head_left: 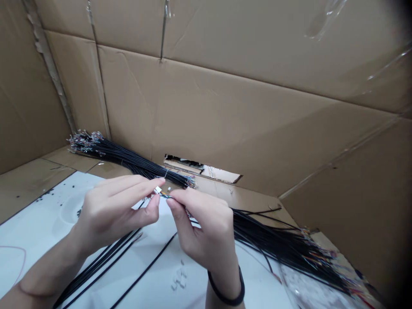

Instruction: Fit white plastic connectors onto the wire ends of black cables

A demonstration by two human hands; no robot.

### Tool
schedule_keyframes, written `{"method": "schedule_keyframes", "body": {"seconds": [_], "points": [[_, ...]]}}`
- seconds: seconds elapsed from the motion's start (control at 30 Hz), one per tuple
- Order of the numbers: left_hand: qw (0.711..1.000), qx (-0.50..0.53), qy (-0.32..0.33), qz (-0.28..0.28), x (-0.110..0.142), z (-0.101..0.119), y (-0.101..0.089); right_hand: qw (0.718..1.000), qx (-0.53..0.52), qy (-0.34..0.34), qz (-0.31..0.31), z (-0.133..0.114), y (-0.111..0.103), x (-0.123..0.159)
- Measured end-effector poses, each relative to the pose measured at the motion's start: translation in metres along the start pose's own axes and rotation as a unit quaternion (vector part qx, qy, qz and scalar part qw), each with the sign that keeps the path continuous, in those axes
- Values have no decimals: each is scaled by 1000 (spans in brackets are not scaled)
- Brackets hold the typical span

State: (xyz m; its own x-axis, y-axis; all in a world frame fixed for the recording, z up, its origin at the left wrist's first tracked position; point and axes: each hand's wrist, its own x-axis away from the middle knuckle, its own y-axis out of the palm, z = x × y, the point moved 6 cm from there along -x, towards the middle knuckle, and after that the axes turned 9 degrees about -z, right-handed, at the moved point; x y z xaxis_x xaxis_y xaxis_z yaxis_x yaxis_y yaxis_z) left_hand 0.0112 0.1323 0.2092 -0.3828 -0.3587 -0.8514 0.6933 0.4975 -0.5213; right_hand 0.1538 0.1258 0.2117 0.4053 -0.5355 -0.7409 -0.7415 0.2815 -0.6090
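My left hand (119,210) pinches a small white connector (158,190) between thumb and fingertips. Just to its right, my right hand (202,227) pinches the stripped coloured end of a black cable (144,270), which runs down and left across the white surface. The wire tips meet the connector between the two hands. A black band (227,294) circles my right wrist.
A tied bundle of black cables (128,159) lies behind the hands, and a looser pile (289,246) with coloured ends spreads to the right. Several small white connectors (179,279) lie on the white table (38,223). Cardboard walls (241,107) enclose the spot.
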Motion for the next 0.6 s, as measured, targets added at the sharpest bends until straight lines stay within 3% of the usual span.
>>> {"method": "schedule_keyframes", "body": {"seconds": [0.6], "points": [[1000,10,-9,-7,2,0,0,1000,24,-15,5,-4,0,1]]}}
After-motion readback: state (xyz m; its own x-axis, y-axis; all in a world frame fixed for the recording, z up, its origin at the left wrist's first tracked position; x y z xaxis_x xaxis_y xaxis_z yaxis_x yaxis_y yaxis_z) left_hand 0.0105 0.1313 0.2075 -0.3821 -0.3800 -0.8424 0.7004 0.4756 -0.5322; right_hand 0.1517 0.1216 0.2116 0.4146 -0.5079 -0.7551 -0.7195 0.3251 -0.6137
